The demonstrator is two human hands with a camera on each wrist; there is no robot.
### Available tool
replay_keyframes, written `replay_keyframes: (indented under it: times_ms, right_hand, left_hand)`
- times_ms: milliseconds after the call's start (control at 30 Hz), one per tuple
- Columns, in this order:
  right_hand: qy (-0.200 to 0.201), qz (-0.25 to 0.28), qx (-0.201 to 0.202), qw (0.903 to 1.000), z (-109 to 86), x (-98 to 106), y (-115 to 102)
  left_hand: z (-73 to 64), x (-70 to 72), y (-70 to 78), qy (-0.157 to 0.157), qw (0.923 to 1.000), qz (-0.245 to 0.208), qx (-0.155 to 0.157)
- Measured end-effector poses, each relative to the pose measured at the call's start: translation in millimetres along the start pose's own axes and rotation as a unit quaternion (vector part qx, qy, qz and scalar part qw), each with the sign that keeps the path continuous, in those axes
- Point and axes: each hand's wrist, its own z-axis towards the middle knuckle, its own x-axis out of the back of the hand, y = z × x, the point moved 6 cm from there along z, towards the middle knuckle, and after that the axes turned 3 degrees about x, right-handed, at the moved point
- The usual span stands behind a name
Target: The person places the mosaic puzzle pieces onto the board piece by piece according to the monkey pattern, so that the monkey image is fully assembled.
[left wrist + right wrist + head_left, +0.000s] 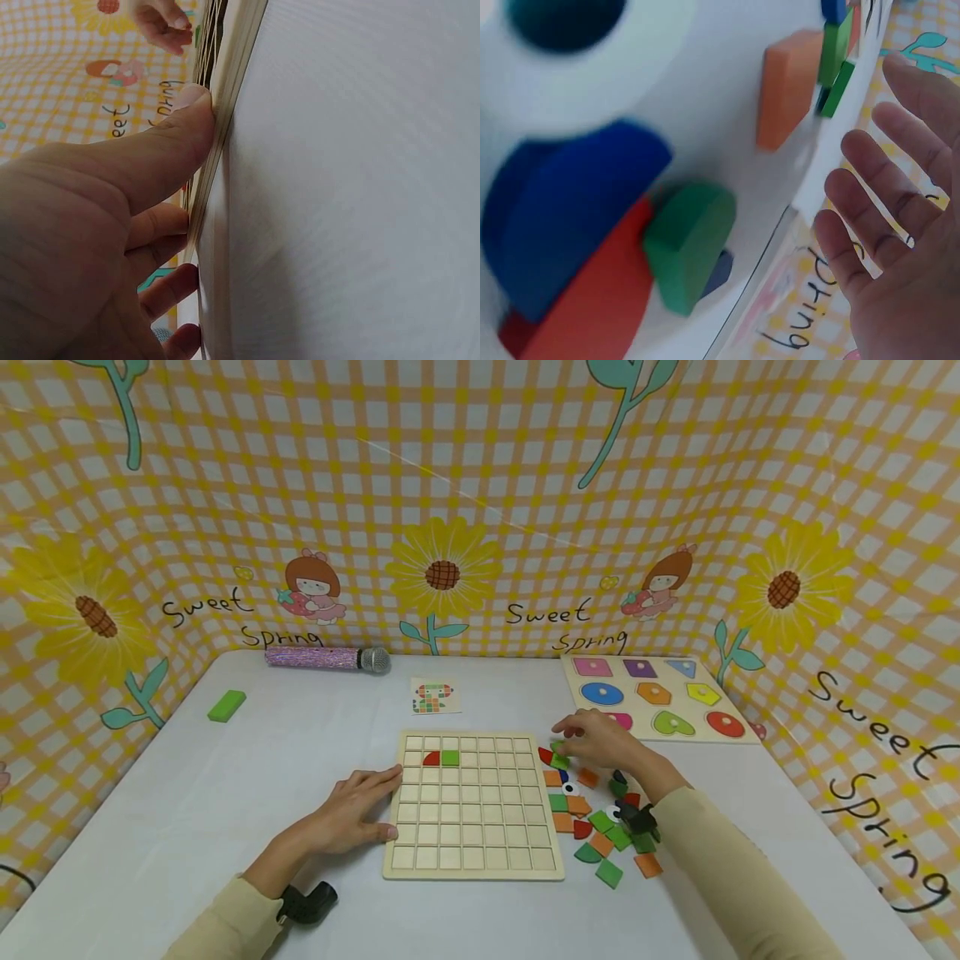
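A wooden grid board (472, 874) lies at the middle of the table, with a red quarter-round piece (432, 760) and a green square piece (450, 758) side by side in its upper left cells. My left hand (347, 812) rests against the board's left edge; thumb and fingertips touch the side of the frame in the left wrist view. Over the far end of the loose pieces, right of the board, hovers my right hand (602, 745). Its fingertips are close to a small green piece (559, 762). In the right wrist view its fingers (870, 157) are loosely bent and hold nothing.
Loose orange (648, 865), green, red and blue pieces lie scattered under my right forearm. A picture card (437, 696) lies beyond the board, and a shape puzzle (667, 677) at back right. A glittery microphone (326, 659) and a green block (227, 706) lie at left.
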Motion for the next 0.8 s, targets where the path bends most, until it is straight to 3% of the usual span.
replay_keyframes:
  times_ms: [400, 800]
  right_hand:
    - [-0.025, 0.009, 0.001, 0.9996, 1.7, -4, 17]
    - [-0.030, 0.005, 0.008, 0.9995, 3.7, -4, 16]
  left_hand:
    - [0.4, -0.4, -0.6, 0.000, 1.0000, -0.001, 0.000]
    - [0.2, 0.0, 0.0, -0.001, 1.0000, -0.003, 0.002]
